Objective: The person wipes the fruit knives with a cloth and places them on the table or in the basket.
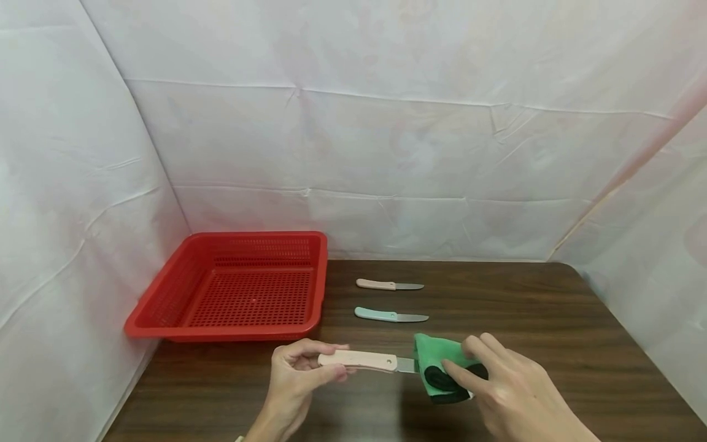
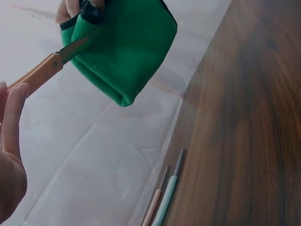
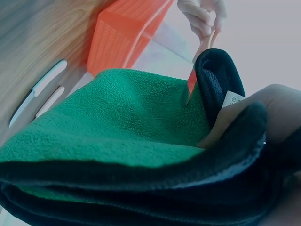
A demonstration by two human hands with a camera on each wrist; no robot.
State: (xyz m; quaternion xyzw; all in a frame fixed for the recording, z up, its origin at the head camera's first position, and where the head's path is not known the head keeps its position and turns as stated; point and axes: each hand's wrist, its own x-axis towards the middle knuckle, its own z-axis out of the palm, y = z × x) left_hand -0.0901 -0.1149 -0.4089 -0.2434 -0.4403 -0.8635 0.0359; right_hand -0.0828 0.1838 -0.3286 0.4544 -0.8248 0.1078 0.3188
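My left hand (image 1: 298,380) grips the pale pink handle of a folding knife (image 1: 361,360), its blade pointing right. In my right hand (image 1: 508,387) is a folded green cloth (image 1: 436,353) with a black edge, pinched between thumb and fingers. The blade's far part is hidden in the cloth's fold; in the right wrist view its tip lies against the green cloth (image 3: 131,103), beside a small white label. Behind the hands, a mint-green knife (image 1: 381,315) and a second pink knife (image 1: 381,285) lie on the table, blades to the right.
A red perforated plastic basket (image 1: 322,288) stands at the back left of the dark wooden table (image 1: 513,307). White sheeting (image 1: 386,141) hangs behind the table and along both sides.
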